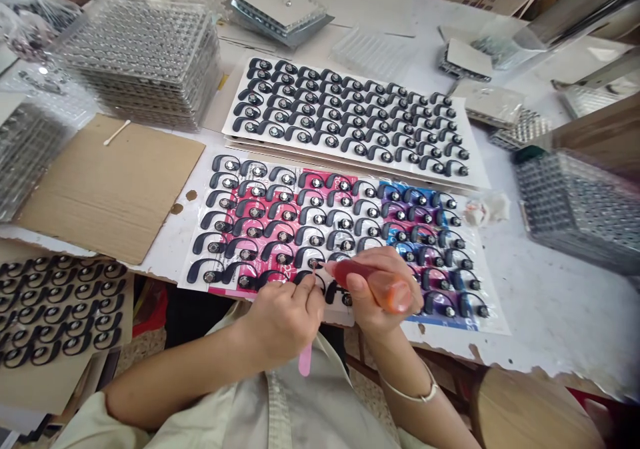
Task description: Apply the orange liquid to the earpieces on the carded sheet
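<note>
My left hand [290,312] is closed around a thin pink stick [305,361] with a flat, rounded end that sticks out below the fist. Its other end is near the fingertips, close to one of the dark hook-shaped pieces. In my right hand [383,295] is a squeeze bottle [367,279] of red-orange liquid, tilted with its nozzle toward my left fingertips. Under both hands lies a pink, white and blue printed sheet [495,309] in clear plastic. Rows of dark hook-shaped pieces [283,254] with round silvery ends lie on it; my hands hide some.
Behind is a white board [473,174] with more hook-shaped pieces. A cotton swab [117,132] lies on cardboard [100,189] at left. Stacked clear trays [145,62] stand back left, others [585,202] at right. A crumpled tissue [487,209] sits beside the sheet.
</note>
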Tool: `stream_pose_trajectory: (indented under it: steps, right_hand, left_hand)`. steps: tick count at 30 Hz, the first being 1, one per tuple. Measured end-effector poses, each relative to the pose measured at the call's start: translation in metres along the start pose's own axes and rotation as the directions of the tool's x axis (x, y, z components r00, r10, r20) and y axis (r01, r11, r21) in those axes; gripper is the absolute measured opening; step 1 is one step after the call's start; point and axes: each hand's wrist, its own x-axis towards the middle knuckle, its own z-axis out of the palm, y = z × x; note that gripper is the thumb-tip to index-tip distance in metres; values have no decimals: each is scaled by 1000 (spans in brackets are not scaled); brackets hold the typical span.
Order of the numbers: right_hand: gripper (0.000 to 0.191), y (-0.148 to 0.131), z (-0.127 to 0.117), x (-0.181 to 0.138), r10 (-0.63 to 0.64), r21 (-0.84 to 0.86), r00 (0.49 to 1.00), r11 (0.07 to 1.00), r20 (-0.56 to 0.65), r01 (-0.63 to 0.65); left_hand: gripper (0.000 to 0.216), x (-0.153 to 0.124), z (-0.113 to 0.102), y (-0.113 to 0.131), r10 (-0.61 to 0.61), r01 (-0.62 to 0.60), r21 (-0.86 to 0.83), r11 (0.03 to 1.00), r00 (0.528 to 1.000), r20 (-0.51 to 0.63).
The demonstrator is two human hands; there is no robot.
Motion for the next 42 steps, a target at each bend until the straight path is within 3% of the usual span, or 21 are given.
stream_pose_trajectory:
  steps: [4,17,42]
  right_hand:
    - [18,1,-4,-8,4,-10,996,1000,-92,-5]
    - [17,2,0,-8,2,-31,999,1000,-42,-3]
    - [17,1,-1,-12,-35,-108,999,994,-18,33]
  left_hand:
    - [18,0,0,-1,3,-3,-10,1000,1000,-7]
    - [19,0,2,-1,-17,16,-32,999,999,-41]
    - [18,-4,3,-2,-20,20,-45,999,1000,4]
